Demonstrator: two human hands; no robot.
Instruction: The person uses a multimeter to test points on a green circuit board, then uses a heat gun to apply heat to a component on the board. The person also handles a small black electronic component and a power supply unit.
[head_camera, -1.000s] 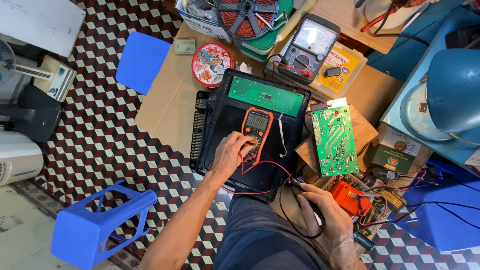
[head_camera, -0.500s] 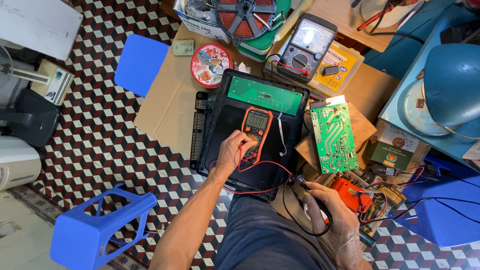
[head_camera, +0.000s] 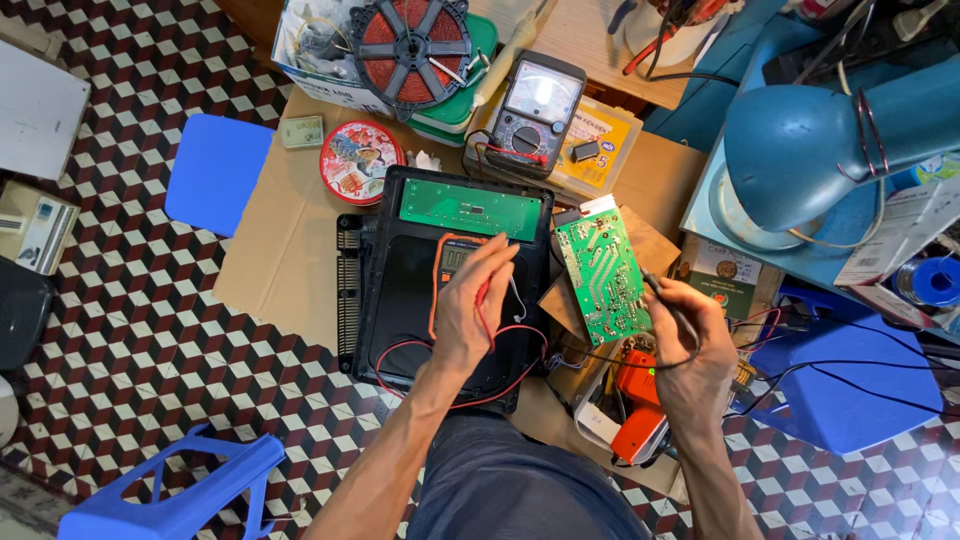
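Observation:
My left hand (head_camera: 472, 312) hovers over an orange digital multimeter (head_camera: 455, 262) lying on a black open appliance housing (head_camera: 400, 300), and pinches a thin red test lead between its fingers. My right hand (head_camera: 690, 350) grips a black test probe (head_camera: 662, 296) whose tip points at a green circuit board (head_camera: 602, 274) tilted beside the housing. Red and black leads (head_camera: 500, 385) loop across the housing's front. A second green board (head_camera: 470, 210) sits along the housing's far edge.
An analogue meter (head_camera: 535, 100), a round red tin (head_camera: 360, 160), a copper coil disc (head_camera: 410, 40) and a yellow box lie at the back of the cardboard sheet (head_camera: 280, 260). An orange tool (head_camera: 640, 415), a blue lamp (head_camera: 800, 140) and blue stools (head_camera: 215, 175) surround me.
My left hand lifted off the multimeter and took up the red lead. My right hand rose from my lap side and brought the black probe up to the tilted green board.

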